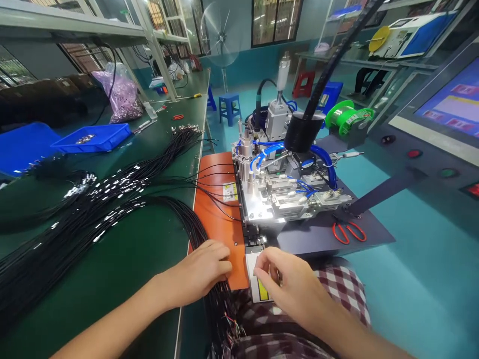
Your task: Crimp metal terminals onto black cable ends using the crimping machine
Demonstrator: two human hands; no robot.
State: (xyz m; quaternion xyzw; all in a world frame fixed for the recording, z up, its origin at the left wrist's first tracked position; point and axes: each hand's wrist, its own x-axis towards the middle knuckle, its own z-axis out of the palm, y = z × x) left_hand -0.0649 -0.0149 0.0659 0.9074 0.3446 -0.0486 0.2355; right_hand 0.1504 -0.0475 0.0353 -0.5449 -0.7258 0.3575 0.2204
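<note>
My left hand (207, 269) lies curled over a bundle of black cables (189, 219), which passes under it at the edge of the orange plate (215, 219). Below the hand, the cables hang down to stripped ends with thin coloured wires (234, 323). My right hand (286, 276) is held in a pinch in front of a white panel with a yellow label (263, 290); anything between its fingertips is too small to make out. Just beyond both hands stands a metal bench machine (288, 194) with blue air tubes. Several single cables lie across the orange plate.
More black cables (123, 182) spread over the green table (142, 249) at left, near a blue tray (97, 138). Red-handled scissors (349, 233) lie on the machine base. A green spool (346, 117) and a control screen (452, 102) stand at right. A blue stool (229, 105) is behind.
</note>
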